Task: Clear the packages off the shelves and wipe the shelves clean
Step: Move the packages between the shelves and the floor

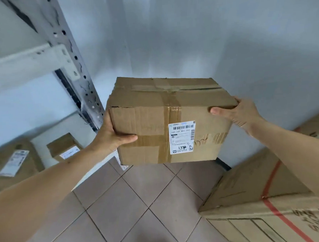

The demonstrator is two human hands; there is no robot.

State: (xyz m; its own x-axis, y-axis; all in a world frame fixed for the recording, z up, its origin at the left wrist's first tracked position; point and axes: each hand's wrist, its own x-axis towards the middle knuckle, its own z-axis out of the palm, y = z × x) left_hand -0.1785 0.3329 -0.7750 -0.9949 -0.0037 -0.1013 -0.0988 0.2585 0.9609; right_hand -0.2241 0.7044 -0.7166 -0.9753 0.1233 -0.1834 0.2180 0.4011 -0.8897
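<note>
A taped cardboard box (pixel 155 121) with a white shipping label hangs in the air above the tiled floor, to the right of the shelf unit. My left hand (pixel 113 132) grips its lower left edge, thumb on the front face. My right hand (pixel 238 115) clasps its upper right corner. On the white metal shelf unit (pixel 22 61) at the left, a lower shelf holds a small labelled package (pixel 64 146) and a larger brown package (pixel 11 163).
A big cardboard carton with a red stripe (pixel 260 198) stands on the floor at the lower right, another carton edge (pixel 314 125) behind it. The perforated shelf post (pixel 73 70) rises just left of the held box. Brown floor tiles (pixel 141 205) lie below, a white wall behind.
</note>
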